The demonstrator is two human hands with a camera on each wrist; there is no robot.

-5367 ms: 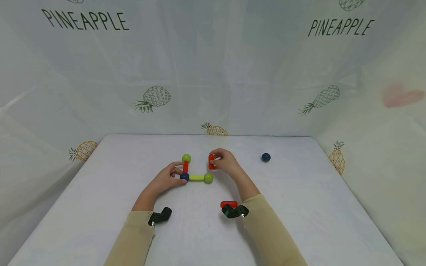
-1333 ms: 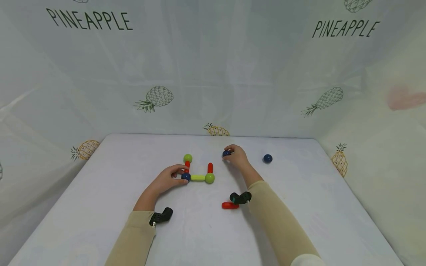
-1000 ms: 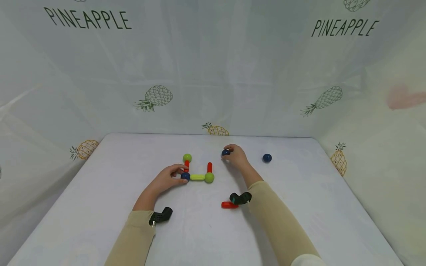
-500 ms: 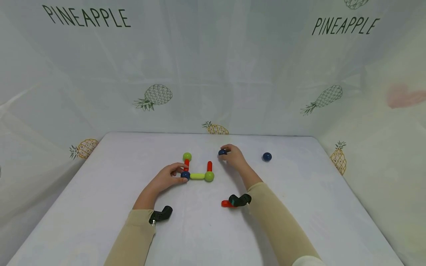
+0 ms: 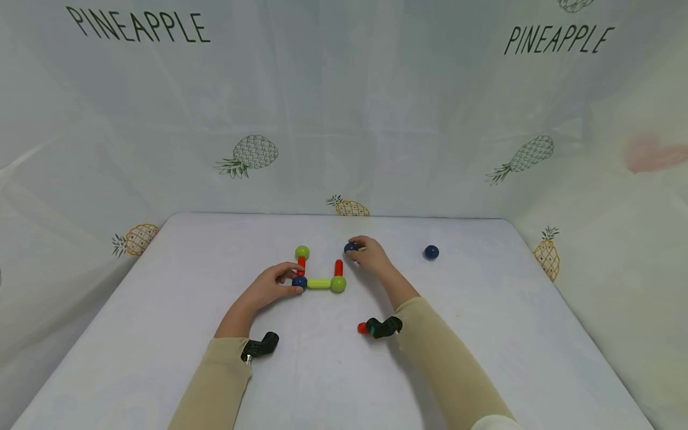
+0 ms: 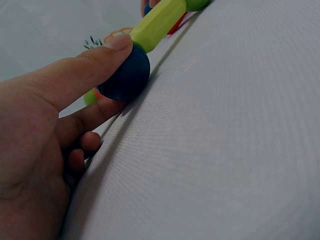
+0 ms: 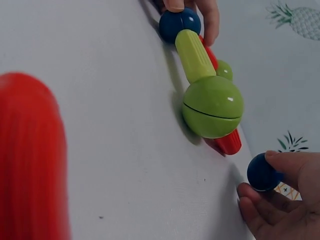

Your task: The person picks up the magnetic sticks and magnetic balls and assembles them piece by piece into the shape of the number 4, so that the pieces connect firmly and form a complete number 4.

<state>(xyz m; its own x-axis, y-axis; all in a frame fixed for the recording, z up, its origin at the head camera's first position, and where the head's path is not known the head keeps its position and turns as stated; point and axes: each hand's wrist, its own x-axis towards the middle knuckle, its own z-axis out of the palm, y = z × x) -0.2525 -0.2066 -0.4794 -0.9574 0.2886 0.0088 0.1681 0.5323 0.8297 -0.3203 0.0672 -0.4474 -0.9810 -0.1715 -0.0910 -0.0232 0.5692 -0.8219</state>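
A U-shaped build of balls and rods lies on the table. My left hand [image 5: 274,283] pinches its near-left blue ball [image 5: 299,282] between thumb and finger. From that ball a red rod [image 5: 301,263] runs back to a green ball [image 5: 302,252], and a yellow-green rod [image 5: 319,283] runs right to another green ball [image 5: 338,284]. A second red rod [image 5: 338,268] points back from there, its far end bare. Just beyond that end, my right hand [image 5: 371,254] pinches a loose blue ball [image 7: 262,172], apart from the rod in the right wrist view.
Another blue ball [image 5: 432,252] sits at the back right of the white table [image 5: 484,334]. Under my right wrist camera lies a loose red rod [image 5: 362,328], partly hidden. A pineapple-print curtain [image 5: 344,119] hangs behind the table.
The red rod earlier in my right hand now joins the right green ball. My right hand has since taken a blue ball and moved it left towards that rod. My left hand stays put.
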